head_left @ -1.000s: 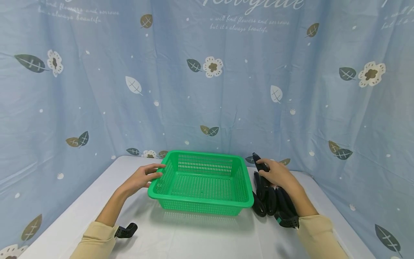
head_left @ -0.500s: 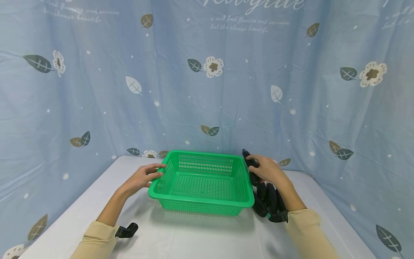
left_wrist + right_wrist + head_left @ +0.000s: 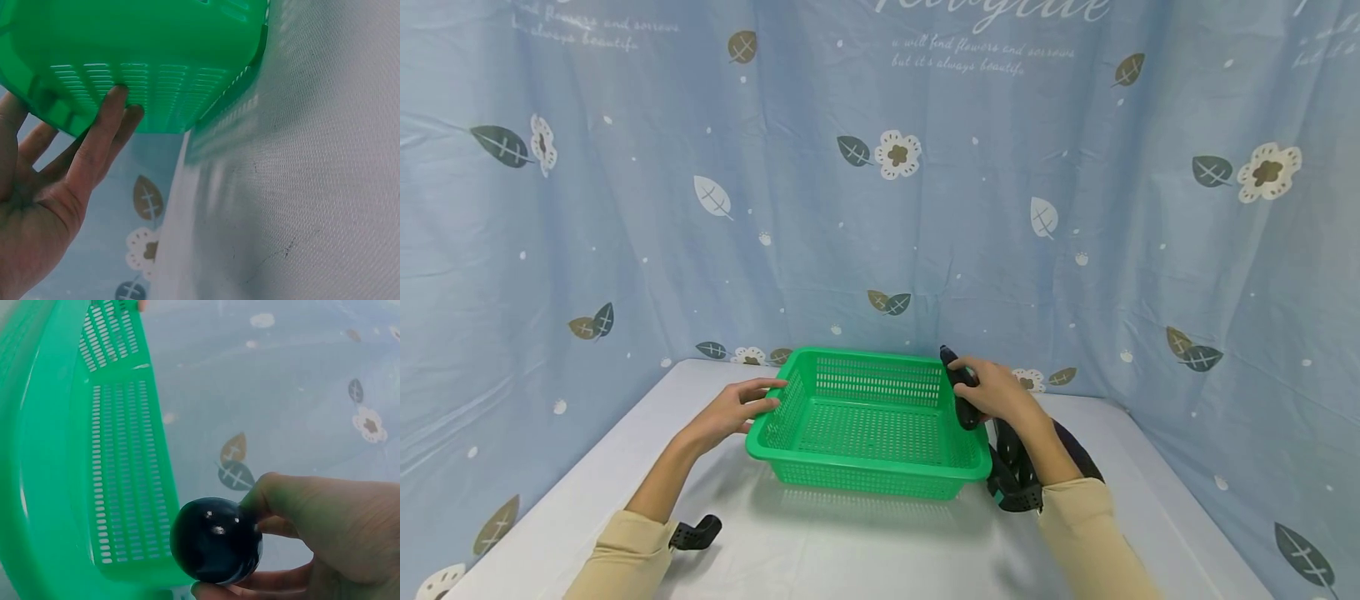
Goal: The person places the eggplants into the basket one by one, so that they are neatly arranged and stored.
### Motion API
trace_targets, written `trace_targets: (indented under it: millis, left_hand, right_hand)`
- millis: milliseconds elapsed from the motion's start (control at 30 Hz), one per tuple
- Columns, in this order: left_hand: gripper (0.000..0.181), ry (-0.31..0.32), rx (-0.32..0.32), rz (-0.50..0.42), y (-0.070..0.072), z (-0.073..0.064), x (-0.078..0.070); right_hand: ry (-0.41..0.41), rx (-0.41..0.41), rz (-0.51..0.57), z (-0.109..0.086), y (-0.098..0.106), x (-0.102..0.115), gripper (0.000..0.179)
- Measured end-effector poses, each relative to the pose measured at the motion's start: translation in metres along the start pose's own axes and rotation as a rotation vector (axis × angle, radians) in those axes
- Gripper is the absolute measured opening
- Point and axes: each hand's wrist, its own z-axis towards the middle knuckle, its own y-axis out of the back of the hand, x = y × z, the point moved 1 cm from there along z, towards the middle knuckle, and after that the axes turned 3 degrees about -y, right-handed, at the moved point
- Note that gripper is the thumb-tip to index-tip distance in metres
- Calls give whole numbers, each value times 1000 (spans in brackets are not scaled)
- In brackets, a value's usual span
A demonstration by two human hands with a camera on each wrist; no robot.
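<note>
Eggplant [image 3: 967, 404], and the right hand [image 3: 1000, 393] has it pinched, tilted, at the basket's [image 3: 872, 479] right rim, towards the tabletop's [image 3: 850, 550] far edge! Across the basket, well apart from it, the left hand [image 3: 730, 412] lies spread on the opposite rim. Left wrist view: straight fingers [image 3: 100, 137] rest against the perforated wall. Right wrist view: there's the eggplant's glossy round end, thumb and fingers about it, basket alongside!

Soft, even light fills the head view; the basket [image 3: 865, 482] casts a diffuse shadow toward the bench's [image 3: 850, 562] near edge. Small glints dot the black eggplant [image 3: 212, 547]; the right wrist view looks hazy.
</note>
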Motion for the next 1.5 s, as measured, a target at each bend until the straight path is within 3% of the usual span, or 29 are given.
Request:
trace_targets:
  millis: [1500]
  left_hand:
    - [59,-3,-3,1,-2,-2,-1]
  right_hand:
    - [-23,158,147,22,-67,42,38]
